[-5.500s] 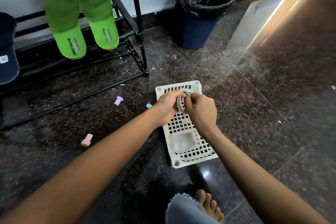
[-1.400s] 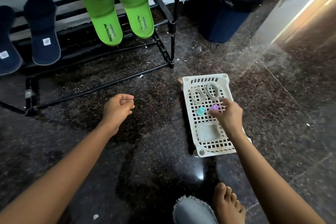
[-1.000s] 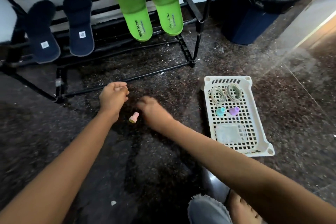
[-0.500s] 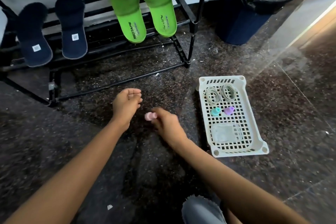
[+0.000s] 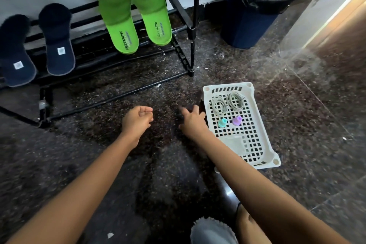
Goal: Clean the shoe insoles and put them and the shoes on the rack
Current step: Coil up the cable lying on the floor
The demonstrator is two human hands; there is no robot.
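Nearest the viewer, a knee in frayed grey denim (image 5: 212, 232) is seen below and between the two forearms, above a dark speckled polished stone floor (image 5: 309, 109).

The left hand (image 5: 136, 122) is held just over the floor with its fingers curled in toward the thumb; whether anything is enclosed cannot be told. The right hand (image 5: 193, 123) is shown from the back, close to the left hand's right side, fingers reaching forward and blurred; its contents cannot be told.

A white perforated rectangular plastic basket (image 5: 271, 164) is placed immediately right of the right hand, its left wall beside the knuckles. Inside it, two coiled grey laces (image 5: 218, 105) lie beyond the right hand's fingertips, a small teal plastic piece (image 5: 222, 123) and a small purple plastic piece (image 5: 237, 120) lie level with the hand, and a clear flat rectangular piece (image 5: 234, 142) lies beside the wrist.

Beyond both hands, a black metal tube shoe rack (image 5: 195, 16) is set against the wall. Two bright green foam insoles (image 5: 118, 18) are leaned on its bars ahead of the left hand, toes up. Two dark blue fabric insoles (image 5: 56, 41) are leaned likewise further left of that hand. No shoes are in view.

Far ahead of the right hand, a blue round plastic bin with a black liner (image 5: 251, 24) is seen.
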